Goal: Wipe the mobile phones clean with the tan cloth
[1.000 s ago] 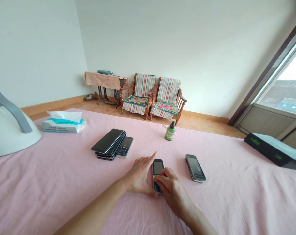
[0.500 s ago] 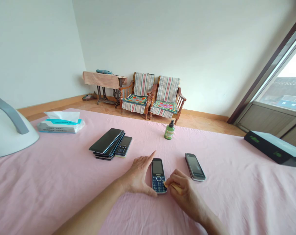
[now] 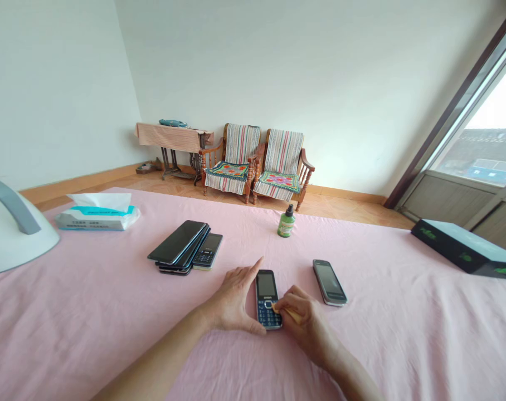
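Observation:
A dark blue keypad phone (image 3: 267, 287) lies face up on the pink cloth. Along its left edge rests my left hand (image 3: 232, 301), fingers stretched out, with the thumb by the phone's lower corner and the index finger near its top. My right hand (image 3: 305, 317) is closed around a small yellow cloth (image 3: 292, 315), mostly hidden in the fingers. The tip of that cloth presses on the keypad just below the round centre button. To the right of my right hand lies a silver-edged touchscreen phone (image 3: 330, 282).
A stack of dark phones (image 3: 178, 245) and another keypad phone (image 3: 208, 250) lie left of centre. A green spray bottle (image 3: 286, 224) stands behind. Tissues (image 3: 96, 214) and a white appliance with a grey handle (image 3: 16, 239) are at left, a black box (image 3: 466, 248) at right.
My right hand has moved the cloth up and left over the keypad, from the lower right keys toward the centre button. The left hand keeps its place beside the phone.

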Demonstrator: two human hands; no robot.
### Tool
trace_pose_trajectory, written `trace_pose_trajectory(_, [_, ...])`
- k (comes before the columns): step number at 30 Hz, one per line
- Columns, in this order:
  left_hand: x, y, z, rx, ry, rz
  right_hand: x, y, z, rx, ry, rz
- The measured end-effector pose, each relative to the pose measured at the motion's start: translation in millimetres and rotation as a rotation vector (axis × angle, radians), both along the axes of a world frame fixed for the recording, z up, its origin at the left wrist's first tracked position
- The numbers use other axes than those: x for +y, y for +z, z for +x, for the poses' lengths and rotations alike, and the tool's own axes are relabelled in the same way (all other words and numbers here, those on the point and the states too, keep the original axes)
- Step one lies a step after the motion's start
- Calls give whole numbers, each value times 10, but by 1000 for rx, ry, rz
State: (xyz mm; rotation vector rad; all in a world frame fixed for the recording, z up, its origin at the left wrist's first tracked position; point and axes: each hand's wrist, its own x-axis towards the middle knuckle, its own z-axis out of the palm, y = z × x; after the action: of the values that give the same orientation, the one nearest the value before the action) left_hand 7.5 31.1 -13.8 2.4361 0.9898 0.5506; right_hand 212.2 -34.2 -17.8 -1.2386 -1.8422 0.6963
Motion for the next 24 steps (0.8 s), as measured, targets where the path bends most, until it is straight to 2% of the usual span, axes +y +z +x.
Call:
trace_pose_trajectory(3, [5, -7, -5, 7, 2, 5, 18, -10, 7, -2, -11, 21])
trace_pose_trajectory(8, [1, 10, -4, 6, 5, -2, 0, 12, 38, -39, 39, -47])
trace_pose_trajectory(13, [-3, 6, -4, 0, 3, -1, 46, 11, 36, -20, -26, 3])
trace_pose_trajectory(19, [7, -22, -4, 3, -1, 4, 25, 75, 49, -32, 49, -58])
trace_pose_trajectory(24, [8, -9, -4, -1, 3, 7, 77, 7, 12, 1, -15, 5])
